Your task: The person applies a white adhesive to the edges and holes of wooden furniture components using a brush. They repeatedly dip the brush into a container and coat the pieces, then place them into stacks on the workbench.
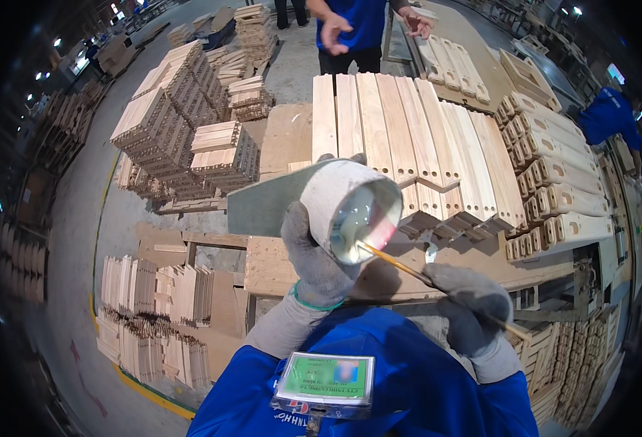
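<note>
My gloved left hand (314, 251) is wrapped round a white cup (318, 197), tilted so its mouth faces me. Whitish liquid (363, 210) coats the inside. A thin wooden-handled brush or stick (397, 262) is gripped in my gloved right hand (474, 298), its tip inside the cup near the lower rim; I cannot make out bristles. Just beyond the cup lie pale wooden slats (397, 120) in rows, with round holes in their near ends. A flat grey-green piece (263, 200) sticks out left from behind the cup; whether I hold it is hidden.
More slotted wooden parts (565, 186) are stacked at the right of the workbench (270, 266). Wood stacks (168, 109) stand on the floor far left, with bundles (153, 291) nearer. Across the bench stands a person in blue (368, 29), hands apart. Another person (612, 116) bends at far right.
</note>
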`<state>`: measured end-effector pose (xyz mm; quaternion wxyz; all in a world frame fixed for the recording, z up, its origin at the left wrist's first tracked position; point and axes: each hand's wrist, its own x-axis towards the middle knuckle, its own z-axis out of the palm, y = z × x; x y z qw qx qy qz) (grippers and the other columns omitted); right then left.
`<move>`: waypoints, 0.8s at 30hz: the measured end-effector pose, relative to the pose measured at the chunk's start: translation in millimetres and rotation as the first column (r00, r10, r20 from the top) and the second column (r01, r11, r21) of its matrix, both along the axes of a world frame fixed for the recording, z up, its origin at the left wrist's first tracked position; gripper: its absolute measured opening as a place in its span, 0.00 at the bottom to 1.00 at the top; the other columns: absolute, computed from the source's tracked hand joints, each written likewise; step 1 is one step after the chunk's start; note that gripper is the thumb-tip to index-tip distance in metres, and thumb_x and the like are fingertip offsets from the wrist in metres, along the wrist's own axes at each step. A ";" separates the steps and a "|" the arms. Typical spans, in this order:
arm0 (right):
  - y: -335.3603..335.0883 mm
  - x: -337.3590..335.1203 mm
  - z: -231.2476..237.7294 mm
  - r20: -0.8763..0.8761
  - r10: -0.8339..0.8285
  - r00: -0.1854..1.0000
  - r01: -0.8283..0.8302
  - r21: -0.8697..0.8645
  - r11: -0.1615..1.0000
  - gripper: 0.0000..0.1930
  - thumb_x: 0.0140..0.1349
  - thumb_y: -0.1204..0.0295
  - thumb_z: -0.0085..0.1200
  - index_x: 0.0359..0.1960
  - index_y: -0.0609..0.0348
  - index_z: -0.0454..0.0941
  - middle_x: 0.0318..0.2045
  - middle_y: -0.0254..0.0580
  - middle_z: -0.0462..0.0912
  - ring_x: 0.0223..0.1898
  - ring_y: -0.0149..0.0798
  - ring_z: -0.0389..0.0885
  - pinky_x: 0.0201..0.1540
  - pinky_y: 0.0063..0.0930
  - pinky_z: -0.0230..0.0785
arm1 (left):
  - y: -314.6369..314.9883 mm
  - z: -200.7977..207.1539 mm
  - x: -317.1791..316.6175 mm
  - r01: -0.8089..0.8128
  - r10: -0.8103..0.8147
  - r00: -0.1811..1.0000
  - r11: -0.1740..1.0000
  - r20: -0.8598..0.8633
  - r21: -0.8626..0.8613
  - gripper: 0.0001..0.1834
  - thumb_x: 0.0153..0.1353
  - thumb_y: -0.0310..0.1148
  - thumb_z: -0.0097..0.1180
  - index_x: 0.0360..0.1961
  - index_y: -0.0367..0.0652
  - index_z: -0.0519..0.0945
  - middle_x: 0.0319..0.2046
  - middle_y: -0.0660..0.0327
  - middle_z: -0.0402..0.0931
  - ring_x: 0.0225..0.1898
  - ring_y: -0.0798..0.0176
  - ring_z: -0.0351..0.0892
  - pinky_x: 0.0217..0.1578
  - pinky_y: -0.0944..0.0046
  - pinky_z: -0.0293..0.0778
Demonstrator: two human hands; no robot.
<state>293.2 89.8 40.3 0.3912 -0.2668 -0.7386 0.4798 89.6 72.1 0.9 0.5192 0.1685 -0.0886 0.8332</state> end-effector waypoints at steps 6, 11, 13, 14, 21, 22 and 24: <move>-5.8 -4.1 7.5 -0.012 0.162 0.987 -0.162 -0.013 0.987 0.08 0.57 0.75 0.55 0.34 0.70 0.78 0.36 0.53 0.82 0.37 0.42 0.82 0.40 0.32 0.76 | 0.6 3.1 8.2 -0.103 0.096 0.992 0.990 -0.084 -0.092 0.36 0.62 0.57 0.35 0.62 0.39 0.60 0.60 0.45 0.62 0.61 0.48 0.64 0.63 0.49 0.59; 31.2 -12.4 17.4 -0.318 -0.176 0.932 0.118 -0.193 0.974 0.11 0.58 0.71 0.58 0.35 0.69 0.76 0.33 0.48 0.82 0.35 0.35 0.81 0.39 0.28 0.75 | 0.4 -8.9 1.3 -0.292 0.214 0.949 0.876 -0.233 -0.383 0.32 0.65 0.54 0.34 0.58 0.38 0.67 0.55 0.50 0.70 0.57 0.52 0.68 0.61 0.52 0.62; 70.7 -4.9 37.8 -0.061 -0.403 0.913 0.388 -0.170 0.906 0.13 0.59 0.67 0.57 0.34 0.68 0.76 0.29 0.44 0.81 0.31 0.31 0.80 0.34 0.24 0.73 | -1.5 -8.5 -2.5 -0.361 0.255 0.924 0.826 -0.285 -0.432 0.30 0.65 0.52 0.36 0.57 0.39 0.69 0.54 0.53 0.71 0.57 0.53 0.69 0.60 0.52 0.63; 97.0 1.0 33.0 0.027 -0.404 0.915 0.404 -0.081 0.911 0.14 0.58 0.66 0.57 0.33 0.68 0.76 0.27 0.42 0.81 0.28 0.30 0.79 0.31 0.21 0.72 | -4.6 -9.8 -5.6 -0.387 0.285 0.917 0.802 -0.278 -0.456 0.29 0.65 0.52 0.37 0.56 0.40 0.69 0.54 0.55 0.71 0.57 0.54 0.69 0.60 0.52 0.64; 150.4 5.5 -5.7 0.243 -0.333 0.911 0.324 0.078 0.943 0.15 0.56 0.62 0.58 0.29 0.65 0.77 0.17 0.38 0.77 0.19 0.28 0.76 0.24 0.23 0.68 | -12.0 -15.4 -15.9 -0.302 0.245 0.953 0.811 -0.177 -0.500 0.27 0.65 0.51 0.39 0.57 0.43 0.69 0.55 0.56 0.69 0.58 0.55 0.68 0.58 0.50 0.66; 153.5 4.7 -10.6 0.257 -0.339 0.905 0.319 0.115 0.941 0.16 0.56 0.62 0.58 0.29 0.65 0.77 0.16 0.38 0.77 0.19 0.29 0.76 0.24 0.23 0.68 | -13.0 -14.7 -16.5 -0.309 0.247 0.951 0.808 -0.189 -0.501 0.27 0.65 0.51 0.39 0.57 0.43 0.69 0.55 0.56 0.69 0.58 0.55 0.67 0.58 0.50 0.66; 155.8 1.4 -20.6 0.287 -0.343 0.894 0.314 0.143 0.939 0.17 0.55 0.60 0.58 0.28 0.66 0.77 0.16 0.42 0.77 0.19 0.33 0.77 0.25 0.27 0.67 | -14.6 -13.1 -17.0 -0.324 0.259 0.946 0.800 -0.196 -0.505 0.27 0.65 0.51 0.39 0.57 0.43 0.69 0.55 0.56 0.69 0.58 0.55 0.67 0.58 0.50 0.66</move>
